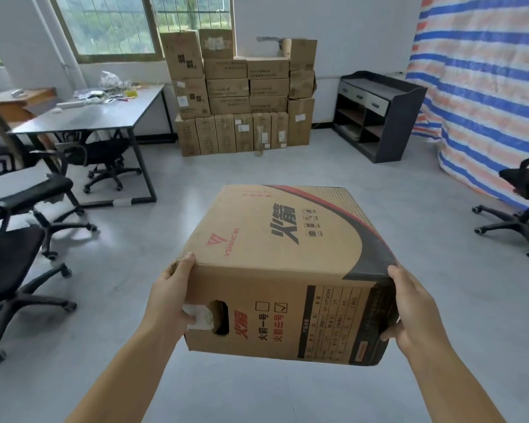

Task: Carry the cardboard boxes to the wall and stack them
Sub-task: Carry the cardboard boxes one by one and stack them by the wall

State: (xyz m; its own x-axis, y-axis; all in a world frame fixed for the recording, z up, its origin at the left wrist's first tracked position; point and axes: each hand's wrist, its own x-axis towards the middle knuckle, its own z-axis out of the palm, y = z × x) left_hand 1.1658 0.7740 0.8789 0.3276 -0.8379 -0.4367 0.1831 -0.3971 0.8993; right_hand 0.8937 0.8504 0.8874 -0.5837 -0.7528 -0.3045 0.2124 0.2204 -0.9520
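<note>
Box in hand: I hold one cardboard box (287, 270) in front of me, off the floor, its printed top face tipped a little toward my view.
Left hand: my left hand (168, 303) grips the box's near left edge, thumb hooked over the top corner, fingers curled against the side next to the cut-out handle hole (222, 317).
Right hand: my right hand (409, 312) clamps the near right edge, thumb on top, fingers wrapped under and round the dark printed corner.
Long axis: the box runs away from me, from 6 o'clock toward 12 o'clock, slightly skewed to 1 o'clock.
Stack at the wall: the stacked boxes (245, 96) stand against the far wall under the window (104, 25), at 12 o'clock from the box I carry, well apart from it across bare floor (318, 166).
Nearer hand: both hands sit about level on the box; neither leads toward the stack.
Flanks: a table (104, 114) and office chairs (28, 203) lie at 10 o'clock, a dark cabinet (376, 114) at 1 o'clock.
Judgement: I am mid-carry; the walk ahead looks straight, and the low right side of the stack seems the likeliest landing spot.
</note>
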